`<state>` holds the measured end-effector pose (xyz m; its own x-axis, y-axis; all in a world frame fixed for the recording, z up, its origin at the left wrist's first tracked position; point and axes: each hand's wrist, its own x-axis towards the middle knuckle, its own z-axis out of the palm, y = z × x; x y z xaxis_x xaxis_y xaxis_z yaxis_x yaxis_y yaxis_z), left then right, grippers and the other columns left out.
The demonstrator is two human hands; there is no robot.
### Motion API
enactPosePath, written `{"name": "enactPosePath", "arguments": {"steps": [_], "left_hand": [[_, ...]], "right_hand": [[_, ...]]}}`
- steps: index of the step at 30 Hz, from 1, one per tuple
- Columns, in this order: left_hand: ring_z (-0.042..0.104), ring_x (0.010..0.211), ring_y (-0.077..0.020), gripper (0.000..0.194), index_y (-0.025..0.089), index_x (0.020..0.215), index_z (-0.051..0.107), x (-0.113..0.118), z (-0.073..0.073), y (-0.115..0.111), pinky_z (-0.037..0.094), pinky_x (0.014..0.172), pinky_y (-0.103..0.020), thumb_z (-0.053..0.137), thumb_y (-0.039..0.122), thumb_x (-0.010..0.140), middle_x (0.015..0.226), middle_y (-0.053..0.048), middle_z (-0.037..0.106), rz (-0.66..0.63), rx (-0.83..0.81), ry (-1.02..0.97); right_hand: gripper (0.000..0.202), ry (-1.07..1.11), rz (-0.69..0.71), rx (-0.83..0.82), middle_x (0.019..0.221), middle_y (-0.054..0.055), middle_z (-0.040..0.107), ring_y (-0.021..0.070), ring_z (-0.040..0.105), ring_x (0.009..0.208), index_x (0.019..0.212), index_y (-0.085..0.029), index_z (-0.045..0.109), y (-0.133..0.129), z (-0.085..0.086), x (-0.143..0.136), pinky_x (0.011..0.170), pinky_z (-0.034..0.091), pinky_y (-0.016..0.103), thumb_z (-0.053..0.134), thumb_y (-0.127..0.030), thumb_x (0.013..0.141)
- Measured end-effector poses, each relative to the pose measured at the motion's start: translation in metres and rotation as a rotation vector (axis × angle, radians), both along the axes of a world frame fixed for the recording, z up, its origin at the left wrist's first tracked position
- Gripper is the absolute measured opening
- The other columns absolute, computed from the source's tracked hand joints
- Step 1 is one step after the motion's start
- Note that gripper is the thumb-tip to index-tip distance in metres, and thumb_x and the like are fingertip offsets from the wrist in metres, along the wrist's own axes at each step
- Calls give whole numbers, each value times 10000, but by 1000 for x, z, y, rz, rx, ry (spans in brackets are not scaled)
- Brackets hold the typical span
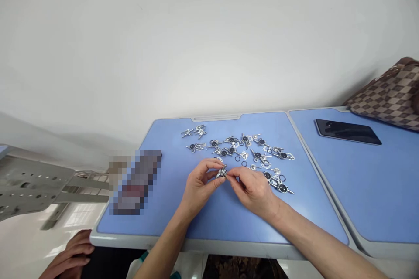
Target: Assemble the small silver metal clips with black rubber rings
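Note:
My left hand (200, 188) is closed around a small silver metal fitting (221, 172), held just above the blue desk top. From the right, my right hand (253, 188) pinches at the same fitting with thumb and fingertips; whether a smaller piece sits in that pinch is hidden. Beyond my hands lie several similar metal fittings with black round centres (258, 155). Flat silver plates (244, 155) and thin dark rings (244, 164) are scattered among them. A small group of silver parts without black centres (200, 131) rests near the back left.
A dark phone (348, 131) lies on the adjoining desk (369, 183), with a checkered bag (389, 91) behind it. On the left of my desk (170, 222) is a pixelated object (137, 185). Another person's hand (70, 255) rests near the front left corner. A white wall (209, 43) stands behind.

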<state>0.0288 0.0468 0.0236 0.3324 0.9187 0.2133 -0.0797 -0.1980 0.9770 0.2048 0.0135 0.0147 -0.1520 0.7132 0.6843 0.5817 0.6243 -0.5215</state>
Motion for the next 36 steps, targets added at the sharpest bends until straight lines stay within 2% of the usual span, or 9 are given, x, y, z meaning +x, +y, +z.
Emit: {"name": "enactPosePath", "arguments": {"steps": [7,13,22,29,32,36], "left_hand": [[604,1038,-169,174,225,938,692,-1,0,0,552,872,-265,747,157,787,1023,-49,624,7,-1,9],[608,1062,-180,154,219,955,702,-2,2,0,559,873,-278,724,168,811,1051,-64,631,-11,-4,9],[627,1023,-153,162,233,915,724,-1,1,1,553,824,-227,740,131,789,1017,-44,661,6,22,-21],[648,1009,-158,191,253,963,732,-4,2,-3,565,811,-236,717,133,816,1043,-42,674,-16,77,35],[651,1014,-160,204,258,985,727,-3,4,-5,565,835,-248,702,127,829,1045,-39,677,-10,137,43],[645,1021,-168,197,251,1014,720,-2,9,-5,562,841,-261,666,137,863,1027,-50,688,-31,197,92]], "right_hand": [[101,16,-21,18,725,20,688,104,569,522,928,-170,605,-1,3,-4,508,434,237,511,-139,949],[112,64,-22,-35,672,-1,652,94,535,502,881,-175,613,-2,5,-4,504,419,225,518,-137,925],[114,218,46,-256,622,-25,590,89,496,511,824,-183,619,-2,8,-3,513,396,219,545,-173,909],[90,368,207,-563,614,-42,565,95,481,530,830,-200,598,2,9,5,504,382,223,590,-257,900],[71,418,228,-599,617,-51,567,96,474,522,905,-207,591,2,8,5,500,382,225,610,-275,891],[116,404,249,-550,716,-22,644,104,543,576,994,-216,594,1,4,4,539,433,230,616,-277,898]]}}
